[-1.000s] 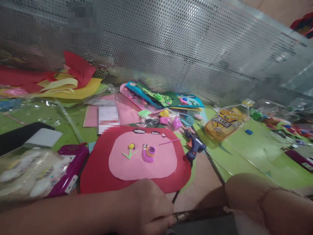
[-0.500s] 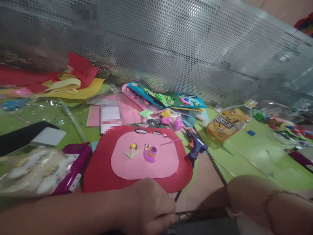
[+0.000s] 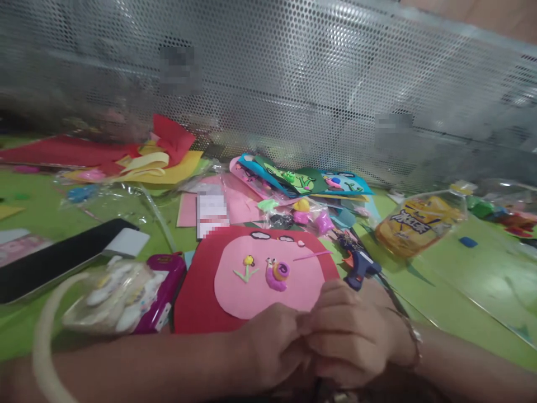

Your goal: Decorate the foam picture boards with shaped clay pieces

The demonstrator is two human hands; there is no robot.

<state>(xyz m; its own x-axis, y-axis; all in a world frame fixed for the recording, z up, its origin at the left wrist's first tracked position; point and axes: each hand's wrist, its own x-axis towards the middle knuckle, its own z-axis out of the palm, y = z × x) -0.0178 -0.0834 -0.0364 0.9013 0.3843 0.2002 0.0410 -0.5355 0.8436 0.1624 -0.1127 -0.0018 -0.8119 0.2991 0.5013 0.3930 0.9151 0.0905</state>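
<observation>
My left hand (image 3: 272, 341) is curled closed at the near edge of a red paper sheet (image 3: 191, 302). Against it, my right hand (image 3: 350, 330) is also closed, fingers bent together, covering the sheet's near right part. Whatever is between the fingers is hidden. On the red sheet lies a rounded pink paper (image 3: 235, 296) bearing a clay snail (image 3: 277, 276), a clay flower (image 3: 247, 268) and outlined cloud shapes (image 3: 260, 235). A thin purple-pink strip (image 3: 312, 256) crosses its upper right. Just beyond my right hand lies a dark blue glue gun (image 3: 361, 268).
Bagged clay lumps (image 3: 301, 212) and decorated cards (image 3: 293, 176) lie behind the sheet. A yellow-labelled bottle (image 3: 423, 224) lies at right. At left are a purple case (image 3: 161, 291), a black flat object (image 3: 71, 257) and coloured papers (image 3: 180, 168). A perforated metal panel (image 3: 268, 84) stands behind.
My right hand has come in beside my left, and the two now touch. The view has turned slightly, so the tabletop things appear farther right and a little lower.
</observation>
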